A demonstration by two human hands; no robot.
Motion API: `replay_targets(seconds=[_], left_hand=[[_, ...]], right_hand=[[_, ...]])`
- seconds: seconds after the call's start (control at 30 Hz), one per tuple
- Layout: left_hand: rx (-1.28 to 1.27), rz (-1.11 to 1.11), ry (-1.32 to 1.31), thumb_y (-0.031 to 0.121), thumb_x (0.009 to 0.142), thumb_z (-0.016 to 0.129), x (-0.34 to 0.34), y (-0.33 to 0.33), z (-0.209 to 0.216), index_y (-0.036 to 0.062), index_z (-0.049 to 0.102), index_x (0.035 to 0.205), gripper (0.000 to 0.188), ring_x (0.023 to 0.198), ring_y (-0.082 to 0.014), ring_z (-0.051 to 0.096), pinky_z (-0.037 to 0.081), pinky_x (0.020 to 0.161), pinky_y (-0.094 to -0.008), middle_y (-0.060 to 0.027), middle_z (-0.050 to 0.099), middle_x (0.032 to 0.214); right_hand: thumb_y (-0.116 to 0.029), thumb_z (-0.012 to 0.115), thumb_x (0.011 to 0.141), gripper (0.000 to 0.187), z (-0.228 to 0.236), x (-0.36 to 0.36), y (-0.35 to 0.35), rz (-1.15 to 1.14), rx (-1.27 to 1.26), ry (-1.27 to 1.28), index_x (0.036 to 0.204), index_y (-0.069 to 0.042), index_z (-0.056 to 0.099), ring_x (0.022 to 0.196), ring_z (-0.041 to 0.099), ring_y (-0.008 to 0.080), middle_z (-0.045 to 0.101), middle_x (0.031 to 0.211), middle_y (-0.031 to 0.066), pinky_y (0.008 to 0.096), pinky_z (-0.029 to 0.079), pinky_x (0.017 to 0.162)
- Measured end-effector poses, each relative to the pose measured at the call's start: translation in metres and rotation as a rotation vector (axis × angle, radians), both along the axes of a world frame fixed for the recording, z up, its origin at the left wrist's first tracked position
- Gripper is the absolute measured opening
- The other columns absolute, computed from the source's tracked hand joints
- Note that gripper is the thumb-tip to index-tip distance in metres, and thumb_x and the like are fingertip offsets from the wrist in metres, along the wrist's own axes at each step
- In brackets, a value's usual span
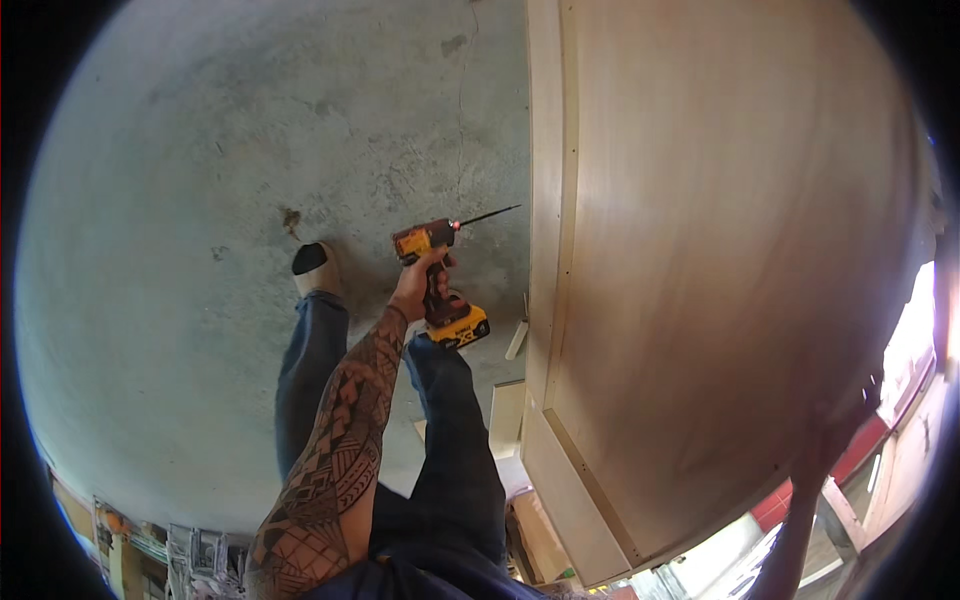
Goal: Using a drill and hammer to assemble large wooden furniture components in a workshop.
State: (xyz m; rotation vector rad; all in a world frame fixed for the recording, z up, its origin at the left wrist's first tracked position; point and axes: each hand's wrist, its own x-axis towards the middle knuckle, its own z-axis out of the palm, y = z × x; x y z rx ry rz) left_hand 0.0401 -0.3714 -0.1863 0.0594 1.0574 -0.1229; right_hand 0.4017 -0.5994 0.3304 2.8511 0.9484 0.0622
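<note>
My left hand (432, 280) is wrapped round the grip of a yellow and black cordless impact driver (425, 238). A big yellow battery pack (459, 327) sits at the base of its handle. The long thin bit (490, 215) points right, its tip just short of the edge of a large pale wooden panel (720, 240). Small dark fastener marks dot the strip along that edge. At the panel's far right, my right hand (838, 432) rests against the wood, fingers seemingly spread, though dim and blurred there.
Grey concrete floor (200, 300) with cracks lies left of the panel. My shoe (318, 268) stands on it. Small wood offcuts (508, 415) lie by the panel's lower left edge. Assorted metal items (200, 555) sit at the lower left; timber pieces (845, 515) stand at the lower right.
</note>
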Motion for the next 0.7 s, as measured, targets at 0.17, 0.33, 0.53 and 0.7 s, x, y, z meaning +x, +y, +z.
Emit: replay_targets(seconds=[0.17, 0.33, 0.53, 0.7], left_hand=[[-0.022, -0.094, 0.045, 0.039, 0.095, 0.065, 0.059, 0.005, -0.066, 0.0074, 0.065, 0.099, 0.032, 0.05, -0.0084, 0.05, 0.046, 0.05, -0.0279, 0.0042, 0.053, 0.063], [-0.057, -0.146, 0.029, 0.037, 0.095, 0.065, 0.057, -0.008, -0.11, 0.0072, 0.065, 0.098, 0.03, 0.05, -0.0078, 0.049, 0.046, 0.05, -0.0276, 0.0047, 0.053, 0.062], [-0.048, -0.168, 0.002, 0.041, 0.096, 0.064, 0.064, -0.014, -0.12, 0.0067, 0.066, 0.101, 0.034, 0.053, -0.0069, 0.047, 0.044, 0.053, -0.0261, 0.0053, 0.051, 0.063], [-0.043, -0.174, 0.036, 0.04, 0.096, 0.064, 0.051, -0.009, -0.127, 0.0068, 0.066, 0.102, 0.034, 0.052, -0.0068, 0.047, 0.044, 0.053, -0.0264, 0.0054, 0.052, 0.064]], right_hand=[[-0.05, 0.062, 0.094, 0.085, 0.001, 0.018, -0.001, -0.098, -0.023, -0.215, 0.157, -0.007, 0.024, 0.14, 0.042, 0.0385, 0.033, 0.156, 0.0214, 0.05, 0.036, 0.118], [-0.057, 0.051, 0.1, 0.085, 0.017, -0.013, -0.008, -0.273, -0.182, -0.39, 0.161, -0.008, 0.017, 0.142, 0.037, 0.0389, 0.027, 0.16, 0.0222, 0.0505, 0.039, 0.114], [-0.065, 0.053, 0.094, 0.096, 0.028, -0.016, -0.013, -0.39, -0.12, -0.391, 0.161, -0.011, 0.011, 0.142, 0.037, 0.0427, 0.025, 0.159, 0.0238, 0.0547, 0.044, 0.111], [-0.054, 0.067, 0.091, 0.111, 0.001, -0.032, 0.042, -0.241, -0.015, -0.125, 0.158, -0.001, -0.003, 0.142, 0.031, 0.0457, 0.014, 0.156, 0.0354, 0.0609, 0.038, 0.109]])
